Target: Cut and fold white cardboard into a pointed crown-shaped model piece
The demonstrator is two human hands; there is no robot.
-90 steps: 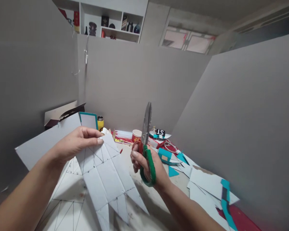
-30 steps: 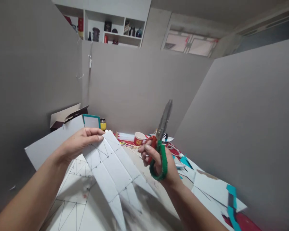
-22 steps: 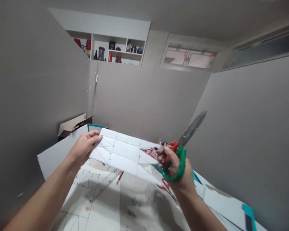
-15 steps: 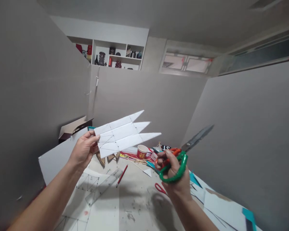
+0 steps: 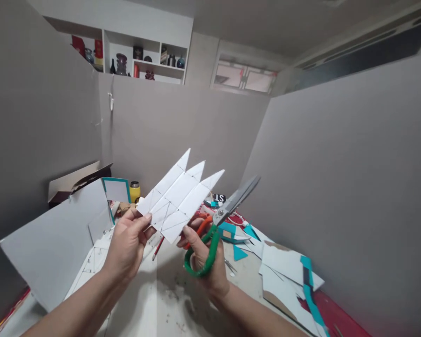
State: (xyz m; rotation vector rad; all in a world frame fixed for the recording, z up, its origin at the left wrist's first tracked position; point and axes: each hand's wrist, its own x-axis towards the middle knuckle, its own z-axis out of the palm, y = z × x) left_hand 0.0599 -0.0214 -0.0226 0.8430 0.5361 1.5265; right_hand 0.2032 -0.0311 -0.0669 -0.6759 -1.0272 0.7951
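The white card [image 5: 178,193] should handle as something very light, thin and fairly stiff, though it is likely to flex along its lengthwise creases; its narrow tips look the most easily bent. The best hold would be a flat pinch at the broad, uncut end, away from the points, without squeezing hard enough to add a fold. The left hand [image 5: 124,245] has thumb and fingers closed on the near left corner of that end. The right hand [image 5: 220,275] is closed around the scissors [image 5: 220,216], green and orange in the handles, with its thumb close to the card's near right corner; whether it touches cannot be told. The card is held up above the table [image 5: 173,304], tilted, its three sharp points aimed towards the far edge. It is plain white, with dark pen lines across it, slanting ones near the held end, and small dark marks where the points begin.
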